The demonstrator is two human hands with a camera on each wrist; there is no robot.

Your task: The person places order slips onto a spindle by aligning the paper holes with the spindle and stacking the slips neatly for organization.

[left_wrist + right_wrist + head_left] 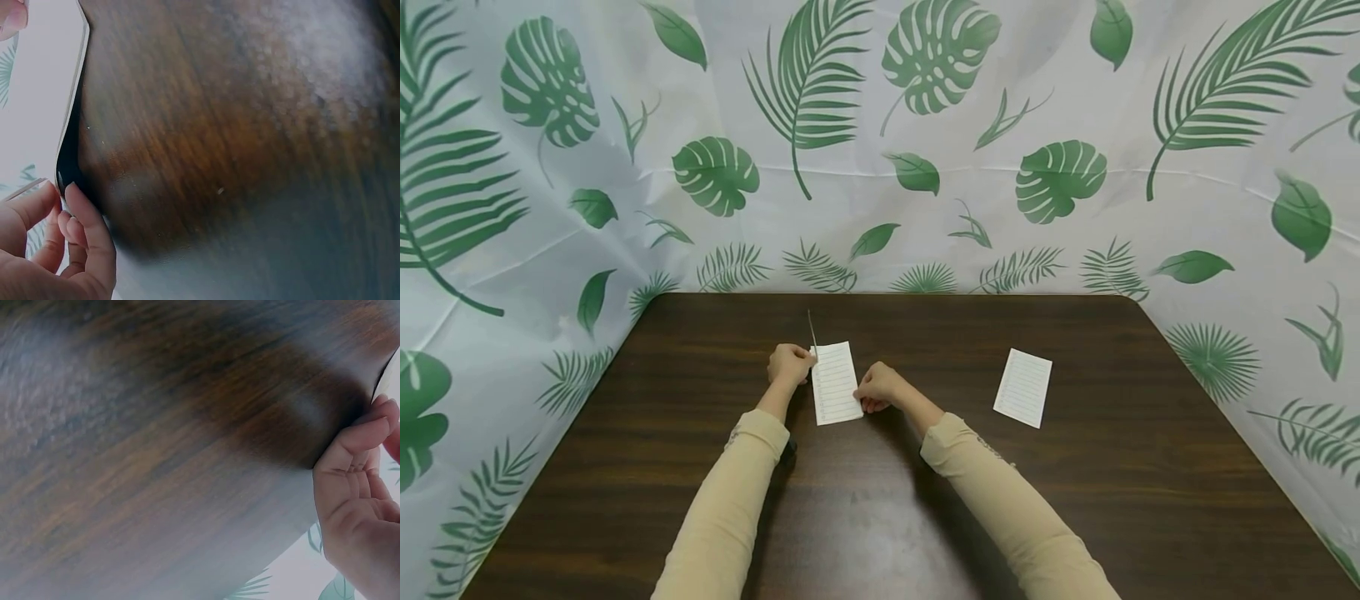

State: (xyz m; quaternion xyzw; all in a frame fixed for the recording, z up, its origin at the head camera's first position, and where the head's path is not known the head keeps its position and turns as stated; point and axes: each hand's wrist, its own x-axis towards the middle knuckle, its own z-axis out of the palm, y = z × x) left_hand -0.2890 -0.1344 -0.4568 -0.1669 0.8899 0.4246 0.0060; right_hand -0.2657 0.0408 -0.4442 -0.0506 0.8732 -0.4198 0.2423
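Observation:
In the head view a white lined notepad (835,387) lies on the dark wooden table between both hands. My left hand (790,364) is at its upper left edge, thumb and fingertips pinching a thin pale strip (812,333) that rises away from me. Whether this strip is a stick or a sheet seen edge-on, I cannot tell. In the left wrist view the strip (25,189) ends at the left thumb, and the index fingertip is close to the pad's edge (74,106). My right hand (880,387) pinches the pad's lower right edge; the right wrist view shows its curled fingers (362,437).
Another lined white sheet or pad (1024,388) lies farther right on the table (1112,500). Behind the table's far edge hangs a white cloth (970,200) printed with green leaves, and it also runs along the left and right sides.

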